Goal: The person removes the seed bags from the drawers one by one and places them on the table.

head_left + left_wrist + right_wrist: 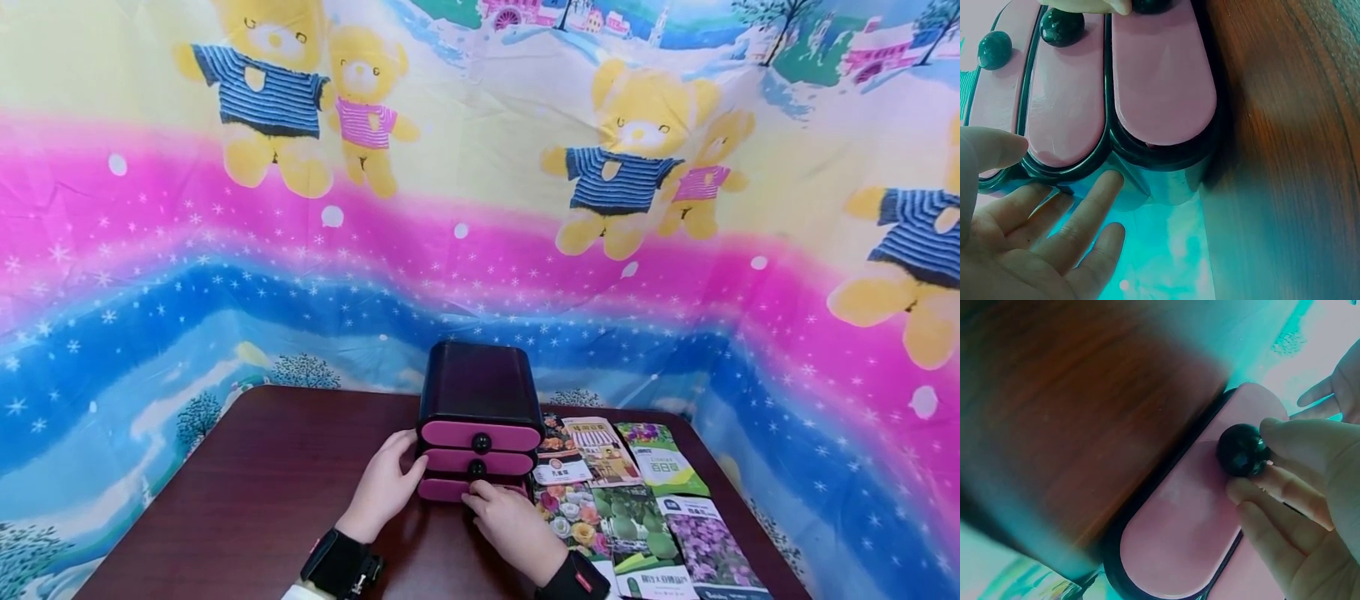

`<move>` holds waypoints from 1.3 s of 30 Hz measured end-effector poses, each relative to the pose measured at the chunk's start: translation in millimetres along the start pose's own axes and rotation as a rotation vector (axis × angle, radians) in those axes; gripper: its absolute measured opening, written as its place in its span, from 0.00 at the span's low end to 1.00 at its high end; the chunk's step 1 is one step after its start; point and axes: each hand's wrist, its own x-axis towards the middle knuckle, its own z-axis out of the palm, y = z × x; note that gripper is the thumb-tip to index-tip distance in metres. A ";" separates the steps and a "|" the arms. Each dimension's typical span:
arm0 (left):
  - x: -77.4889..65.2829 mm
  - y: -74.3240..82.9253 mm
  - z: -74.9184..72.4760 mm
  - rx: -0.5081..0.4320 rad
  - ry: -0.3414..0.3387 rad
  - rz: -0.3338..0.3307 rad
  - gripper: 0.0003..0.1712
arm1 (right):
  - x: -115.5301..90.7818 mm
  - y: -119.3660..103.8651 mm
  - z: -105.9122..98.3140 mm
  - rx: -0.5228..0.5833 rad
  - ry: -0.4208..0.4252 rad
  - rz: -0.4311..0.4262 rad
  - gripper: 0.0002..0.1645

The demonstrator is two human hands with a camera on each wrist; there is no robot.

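A small black cabinet [480, 379] with three pink-fronted drawers and round black knobs stands on the table. My left hand [381, 490] is at its left side, the thumb near the edge of the middle drawer [1066, 106]. In the left wrist view the fingers [1088, 215] of that hand spread along the cabinet's side wall. My right hand [517, 533] is at the bottom drawer [441, 490], thumb and fingers pinching its black knob [1241, 450]. The bottom drawer's front looks flush with its frame.
Several printed packets with flower and plant pictures, such as the purple-flowered packet [708, 542] and the green packet [637, 533], lie right of the cabinet. The dark wooden table [247, 475] extends to the left. A printed bear cloth [450, 267] hangs behind.
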 end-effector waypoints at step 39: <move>-2.7 -3.8 -3.7 0.098 -0.073 0.057 0.29 | -27.9 29.6 -24.8 0.289 -0.142 0.174 0.17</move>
